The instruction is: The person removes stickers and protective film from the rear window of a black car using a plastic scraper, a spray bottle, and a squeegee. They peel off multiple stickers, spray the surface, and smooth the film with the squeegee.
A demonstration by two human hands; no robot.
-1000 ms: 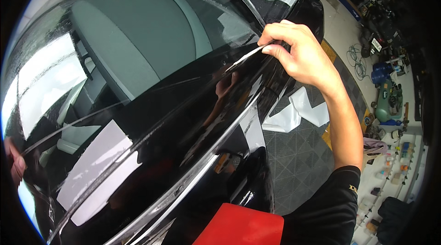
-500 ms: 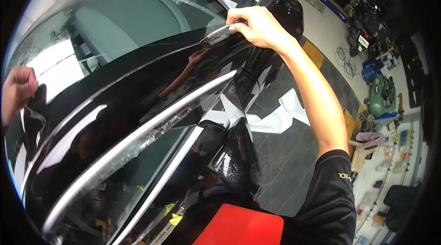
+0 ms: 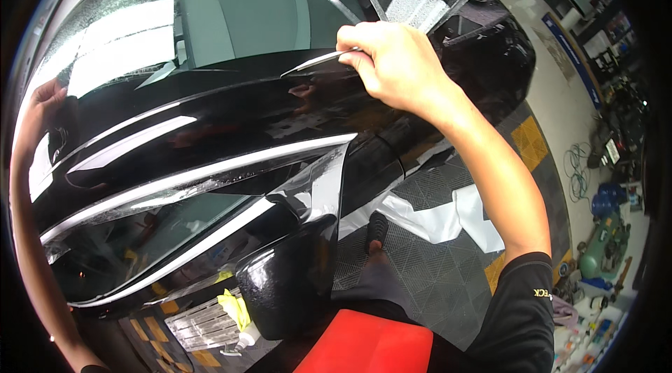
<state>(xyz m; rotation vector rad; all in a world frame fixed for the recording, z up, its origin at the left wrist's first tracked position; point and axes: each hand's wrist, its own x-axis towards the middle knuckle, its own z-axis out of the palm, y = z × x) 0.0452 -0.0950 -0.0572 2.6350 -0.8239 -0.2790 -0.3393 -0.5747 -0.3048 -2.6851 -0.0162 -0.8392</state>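
My right hand (image 3: 395,65) pinches the thin edge of a glossy film (image 3: 311,64) between thumb and bent fingers, above the black car's roof pillar. The film's lifted edge runs left from my fingertips beside the wet glass (image 3: 245,16). At the far left, my left hand (image 3: 47,101) is closed at the other end of the black pillar, with wavy, shiny film just below its fingers; the exact grip is small and hard to see. Below lies the side window (image 3: 161,240) with its bright trim, and the black side mirror (image 3: 287,275).
White backing sheet (image 3: 427,222) lies crumpled on the grey tile floor by my foot (image 3: 378,229). Under the mirror are a slatted stand (image 3: 203,324), a yellow cloth (image 3: 234,308) and a white bottle (image 3: 245,338). A green tank (image 3: 602,243) and a hose (image 3: 577,170) are at the right.
My view has shifted, so the mirror, floor and my left forearm show more. The film's edge at my right hand now lies flatter, pointing left. Both hands remain closed.
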